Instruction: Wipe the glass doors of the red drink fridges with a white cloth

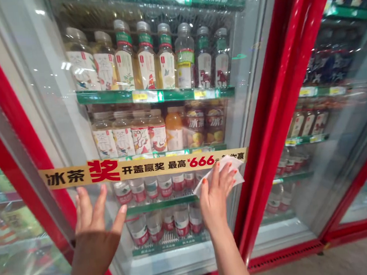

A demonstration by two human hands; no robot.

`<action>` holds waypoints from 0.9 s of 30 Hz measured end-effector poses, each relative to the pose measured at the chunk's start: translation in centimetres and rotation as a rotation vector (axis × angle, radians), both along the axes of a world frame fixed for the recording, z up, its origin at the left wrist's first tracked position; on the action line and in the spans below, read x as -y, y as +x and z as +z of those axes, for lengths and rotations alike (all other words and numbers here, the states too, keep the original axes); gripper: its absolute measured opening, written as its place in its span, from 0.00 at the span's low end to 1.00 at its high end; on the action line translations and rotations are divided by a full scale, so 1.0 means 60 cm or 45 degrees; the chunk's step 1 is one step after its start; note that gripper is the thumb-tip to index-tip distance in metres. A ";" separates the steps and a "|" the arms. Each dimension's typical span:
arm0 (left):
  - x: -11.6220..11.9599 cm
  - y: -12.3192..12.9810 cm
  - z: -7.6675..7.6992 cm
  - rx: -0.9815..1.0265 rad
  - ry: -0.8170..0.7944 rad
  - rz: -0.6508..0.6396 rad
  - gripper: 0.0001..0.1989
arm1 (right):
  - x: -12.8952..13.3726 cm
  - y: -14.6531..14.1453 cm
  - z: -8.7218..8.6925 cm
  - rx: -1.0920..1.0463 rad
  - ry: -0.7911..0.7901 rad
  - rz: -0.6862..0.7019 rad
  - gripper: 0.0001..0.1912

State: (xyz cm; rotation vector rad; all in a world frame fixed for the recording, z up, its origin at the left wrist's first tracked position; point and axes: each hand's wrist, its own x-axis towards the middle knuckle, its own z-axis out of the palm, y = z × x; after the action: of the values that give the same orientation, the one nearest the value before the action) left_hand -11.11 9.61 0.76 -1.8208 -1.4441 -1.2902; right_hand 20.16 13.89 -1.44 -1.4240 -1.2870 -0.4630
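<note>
My right hand point(216, 199) presses a white paper tissue point(237, 170) flat against the glass door point(176, 134) of a drinks fridge. Its fingers lie over the tissue, which covers part of the right end of a yellow printed strip point(146, 168) across the door. My left hand point(96, 226) is raised in front of the door near its left edge, fingers spread and nothing in them. Just below the left part of the strip are its fingertips; whether they touch the glass I cannot tell. Rows of bottles point(147, 65) stand on shelves behind the glass.
Red frames point(273, 104) border the door on both sides. To the right is another fridge section point(316, 113) with bottles, and on the left another glass front point(14, 229) shows blurred goods. Grey floor point(363, 252) appears at the lower right.
</note>
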 end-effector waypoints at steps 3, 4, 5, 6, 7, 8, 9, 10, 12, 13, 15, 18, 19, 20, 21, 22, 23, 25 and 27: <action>-0.003 0.003 -0.006 0.180 -0.086 0.036 0.43 | 0.010 -0.030 -0.050 0.260 -0.067 0.120 0.49; -0.002 0.002 -0.006 0.220 -0.107 0.031 0.42 | 0.017 -0.026 -0.075 0.356 -0.084 0.152 0.50; -0.001 0.004 -0.005 0.255 -0.119 0.032 0.41 | 0.023 -0.014 -0.098 0.411 -0.096 0.166 0.50; 0.001 0.009 -0.002 0.291 -0.122 0.043 0.40 | 0.030 0.004 -0.116 0.405 -0.098 0.159 0.49; 0.003 0.019 0.004 0.323 -0.123 0.061 0.40 | 0.035 0.025 -0.126 0.340 -0.095 0.138 0.48; 0.006 0.033 0.011 0.342 -0.119 0.075 0.40 | 0.039 0.045 -0.126 0.233 -0.092 0.113 0.47; 0.009 0.054 0.020 0.343 -0.106 0.074 0.41 | 0.041 0.062 -0.116 0.115 -0.087 0.092 0.47; 0.011 0.080 0.030 0.317 -0.087 0.042 0.43 | 0.040 0.073 -0.099 0.021 -0.080 0.080 0.47; 0.011 0.139 0.048 0.193 -0.033 -0.087 0.45 | 0.033 0.073 -0.055 -0.036 -0.072 0.077 0.46; 0.009 0.170 0.053 0.106 -0.009 -0.148 0.46 | 0.028 0.063 -0.036 -0.010 -0.079 0.078 0.46; -0.002 0.222 0.056 -0.054 0.028 -0.189 0.46 | 0.022 0.035 -0.022 0.106 -0.104 0.089 0.47; -0.021 0.262 0.047 -0.163 0.024 -0.108 0.49 | 0.033 0.006 -0.071 0.328 -0.166 0.167 0.48; -0.026 0.266 0.043 -0.165 0.019 -0.089 0.50 | 0.041 0.005 -0.097 0.372 -0.187 0.192 0.47; -0.030 0.266 0.039 -0.156 0.015 -0.078 0.50 | 0.051 0.010 -0.123 0.384 -0.204 0.204 0.46; -0.033 0.265 0.037 -0.143 0.013 -0.074 0.50 | 0.060 0.018 -0.142 0.362 -0.216 0.199 0.45; -0.034 0.263 0.036 -0.138 0.011 -0.077 0.50 | 0.068 0.029 -0.152 0.313 -0.223 0.182 0.44; -0.034 0.262 0.035 -0.135 0.013 -0.082 0.50 | 0.073 0.041 -0.150 0.252 -0.218 0.156 0.43; -0.032 0.260 0.036 -0.136 0.010 -0.086 0.50 | 0.073 0.062 -0.110 0.152 -0.194 0.113 0.41; -0.029 0.261 0.038 -0.138 -0.002 -0.082 0.50 | 0.059 0.070 -0.040 0.144 -0.160 0.105 0.40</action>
State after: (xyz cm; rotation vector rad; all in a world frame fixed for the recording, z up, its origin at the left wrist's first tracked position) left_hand 4.56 11.35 3.05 -1.9218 -1.3396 -1.2017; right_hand 24.34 10.35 -3.87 -1.4597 -1.4823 -0.4183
